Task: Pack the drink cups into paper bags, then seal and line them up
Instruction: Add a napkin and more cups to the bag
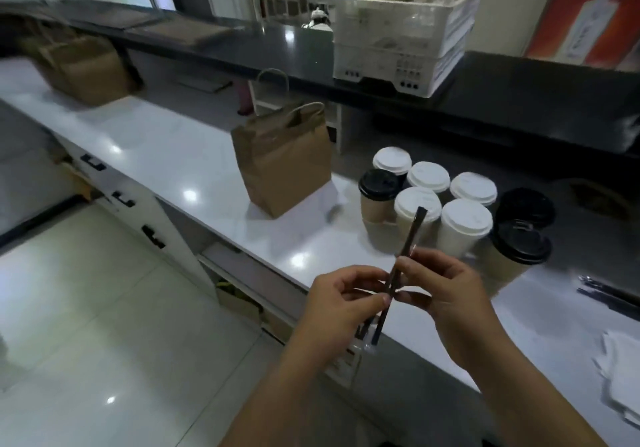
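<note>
The left hand (343, 296) and right hand (446, 284) together pinched thin, dark wrapped straws (409, 235) over the near edge of the bench (166, 142). This looked like sorting straws for packing. The lidded cups (465, 220) stood clustered just beyond, unpacked. The next move probably meant carrying cups left to the upright paper bag (284, 169).

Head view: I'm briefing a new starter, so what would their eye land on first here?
First the two hands in the near middle, the left hand and right hand, pinching thin dark straws between them. Just beyond, on the white counter, stands a cluster of lidded cups, with white and black lids mixed. A brown paper bag stands upright to their left.
</note>
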